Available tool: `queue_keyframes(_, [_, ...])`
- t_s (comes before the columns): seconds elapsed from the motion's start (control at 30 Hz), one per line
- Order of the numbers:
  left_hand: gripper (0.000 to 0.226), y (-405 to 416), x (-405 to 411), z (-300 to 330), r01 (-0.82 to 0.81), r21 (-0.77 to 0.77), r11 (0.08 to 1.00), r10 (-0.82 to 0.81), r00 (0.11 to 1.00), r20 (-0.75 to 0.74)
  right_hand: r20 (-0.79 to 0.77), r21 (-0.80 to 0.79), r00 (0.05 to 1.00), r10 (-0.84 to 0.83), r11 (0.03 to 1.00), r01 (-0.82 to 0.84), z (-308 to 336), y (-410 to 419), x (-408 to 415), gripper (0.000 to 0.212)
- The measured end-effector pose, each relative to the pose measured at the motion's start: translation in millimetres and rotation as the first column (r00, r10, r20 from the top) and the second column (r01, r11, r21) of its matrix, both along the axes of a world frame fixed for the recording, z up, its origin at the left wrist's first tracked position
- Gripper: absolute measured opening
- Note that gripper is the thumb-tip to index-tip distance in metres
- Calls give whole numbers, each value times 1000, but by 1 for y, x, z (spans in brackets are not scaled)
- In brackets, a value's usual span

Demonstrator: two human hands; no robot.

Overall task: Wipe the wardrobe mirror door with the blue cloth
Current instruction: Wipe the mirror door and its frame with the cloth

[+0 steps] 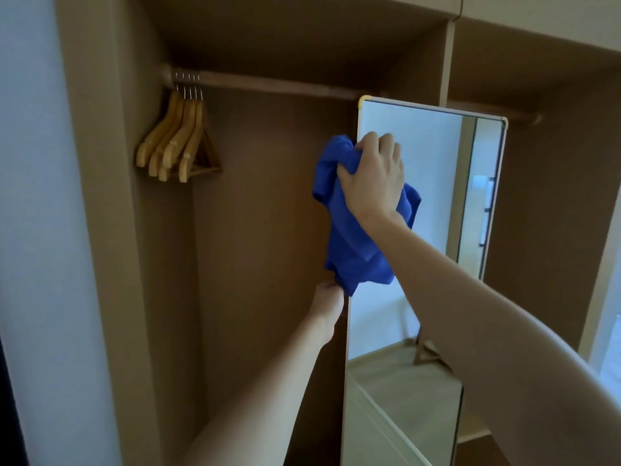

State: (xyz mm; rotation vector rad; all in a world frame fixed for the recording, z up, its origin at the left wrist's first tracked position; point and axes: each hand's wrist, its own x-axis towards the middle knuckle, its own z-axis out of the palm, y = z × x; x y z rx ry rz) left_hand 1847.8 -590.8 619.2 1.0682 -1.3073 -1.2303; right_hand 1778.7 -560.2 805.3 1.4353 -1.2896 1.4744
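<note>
Right hand: the right hand (373,176) clutches the bunched bright blue cloth (353,237) against the upper left part of the tall white-framed mirror door (426,156).
Left hand: the left hand (327,302) grips the mirror door's left edge, just under the cloth's hanging corner.
Background: light wooden hangers (178,146) hang on the brown wardrobe's wooden rail (268,84).

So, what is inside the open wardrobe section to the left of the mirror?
A few wooden hangers hang at the left end of the rail. The rest seen is bare brown panels. The floor of the section is hidden by the left arm and the frame edge.
</note>
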Motion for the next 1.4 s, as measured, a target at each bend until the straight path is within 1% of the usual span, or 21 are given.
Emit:
queue_keyframes(0.07, [9, -1, -3, -1, 3, -9, 1000, -3, 1000, 13, -6, -13, 1000, 3, 1000, -3, 27, 3, -3, 28])
queue_keyframes(0.13, [14, -3, -5, -4, 12, -11, 1000, -11, 1000, 17, 2, -20, 1000, -11, 1000, 11, 53, 3, -3, 32])
queue_keyframes(0.2, [20, -6, -6, -7, 12, -6, 1000, -11, 1000, 19, 15, -31, 999, -28, 999, 28, 61, -2, 2, 32])
queue_keyframes(0.23, [22, -6, -6, -7, 8, -2, 1000, -8, 1000, 18, 25, -37, 999, -35, 999, 36, 57, -4, 5, 32])
queue_keyframes(0.3, [17, -3, -5, -7, 11, -4, 1000, -11, 1000, -4, 37, -62, 998, -45, 997, 47, 38, -8, 7, 30])
queue_keyframes(0.37, [20, -2, -4, -6, -18, -10, 1000, 17, 1000, -15, 27, -95, 998, -48, 994, 51, 9, -10, 5, 23])
queue_keyframes(0.5, [28, -1, -3, -9, -60, 4, 998, 60, 998, -5, 0, -43, 999, -43, 998, 43, -30, -6, 5, 18])
queue_keyframes(0.53, [26, 0, -2, -11, -51, 17, 999, 51, 999, -4, 0, -28, 1000, -31, 999, 31, -29, -3, 4, 19])
queue_keyframes(0.63, [11, 2, -2, -13, -11, 23, 1000, 11, 1000, 8, -25, 9, 999, -22, 1000, 22, -2, 4, 0, 25])
queue_keyframes(0.7, [12, 3, -3, -17, -1, 26, 1000, 1, 1000, 25, -24, 4, 998, -56, 998, 56, 18, 7, 1, 32])
queue_keyframes(0.77, [13, 4, -3, -22, -5, 33, 999, 4, 1000, 31, -5, 2, 996, -89, 996, 89, 24, 5, 6, 35])
queue_keyframes(0.83, [15, 4, -1, -31, -2, 40, 999, 1, 1000, 21, 5, -10, 993, -116, 993, 116, 8, 0, 11, 34])
queue_keyframes(0.9, [17, 2, 1, -38, -1, 55, 999, 1, 1000, -2, 3, -22, 993, -121, 992, 121, -22, -5, 12, 30])
queue_keyframes(0.97, [20, 2, 3, -42, -24, 79, 997, 25, 1000, -16, -6, 0, 994, -108, 994, 108, -62, -8, 10, 29])
queue_keyframes(1.03, [30, -2, 4, -48, -55, 96, 994, 57, 998, -21, -30, 22, 993, -112, 993, 113, -102, -8, 9, 29])
queue_keyframes(1.13, [33, 1, 6, -62, -55, 121, 991, 60, 997, -39, -54, 68, 992, -116, 990, 120, -132, -4, 8, 30])
queue_keyframes(1.2, [29, 10, 4, -68, -47, 112, 993, 51, 998, -33, -74, 117, 990, -116, 985, 124, -124, 0, 7, 33])
queue_keyframes(1.27, [29, 17, 2, -69, -59, 81, 995, 61, 998, -20, -108, 143, 990, -90, 984, 105, -104, 3, 6, 32])
queue_keyframes(1.33, [31, 18, 0, -68, -68, 27, 997, 67, 998, 12, -98, 126, 993, -63, 989, 75, -77, 5, 6, 31])
queue_keyframes(1.4, [28, 19, -2, -70, -63, -1, 998, 63, 997, 37, -66, 86, 996, -66, 994, 72, -54, 5, 7, 31])
